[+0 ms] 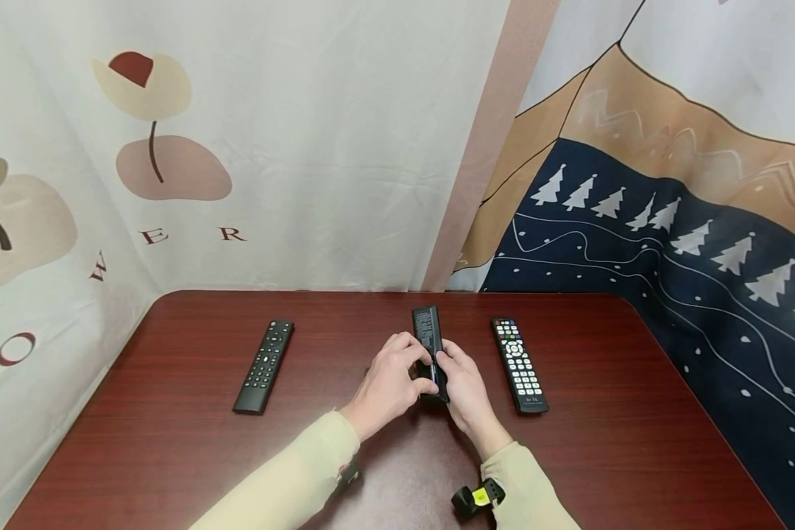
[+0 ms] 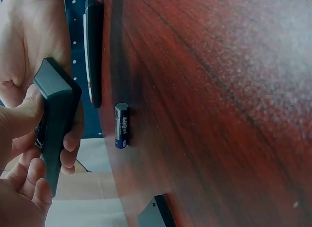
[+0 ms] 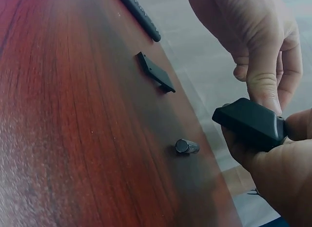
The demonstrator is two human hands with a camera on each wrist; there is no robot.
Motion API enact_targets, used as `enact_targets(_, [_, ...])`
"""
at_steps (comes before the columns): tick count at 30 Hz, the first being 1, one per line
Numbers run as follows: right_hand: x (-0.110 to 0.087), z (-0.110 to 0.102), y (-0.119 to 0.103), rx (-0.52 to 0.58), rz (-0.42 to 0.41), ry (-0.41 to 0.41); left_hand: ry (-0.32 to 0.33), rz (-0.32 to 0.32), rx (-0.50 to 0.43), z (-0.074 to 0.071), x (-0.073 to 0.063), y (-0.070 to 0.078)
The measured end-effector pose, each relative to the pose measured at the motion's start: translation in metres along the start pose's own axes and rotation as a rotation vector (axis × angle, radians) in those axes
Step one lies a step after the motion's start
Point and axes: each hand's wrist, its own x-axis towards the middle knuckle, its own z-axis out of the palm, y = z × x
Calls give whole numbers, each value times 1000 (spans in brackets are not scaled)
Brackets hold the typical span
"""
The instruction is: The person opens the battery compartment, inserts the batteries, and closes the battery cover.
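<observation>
A black remote control point(image 1: 427, 327), its back turned up and its battery compartment uncovered, is held above the table by my right hand point(image 1: 465, 386). The curled thumb and fingers of my left hand point(image 1: 389, 379) meet at that compartment, seeming to pinch a battery point(image 1: 434, 372) mostly hidden there. In the left wrist view, the remote's end point(image 2: 56, 83) tilts up beside the left thumb. A loose dark battery point(image 2: 122, 125) lies on the table beyond the hands. Near it, in the right wrist view, rests a black battery cover point(image 3: 156, 73).
On the wooden table point(image 1: 192, 442), one black remote point(image 1: 265, 366) lies to the left. Another remote with white buttons point(image 1: 520, 366) lies to the right. Printed curtains point(image 1: 318, 147) hang behind the table's far edge. A black wrist camera point(image 1: 477, 498) sits on the right sleeve.
</observation>
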Motion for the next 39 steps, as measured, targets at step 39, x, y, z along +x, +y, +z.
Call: enact_targets(39, [4,-16,-2,-9,3,48,-29,-34,74,3,0,-8])
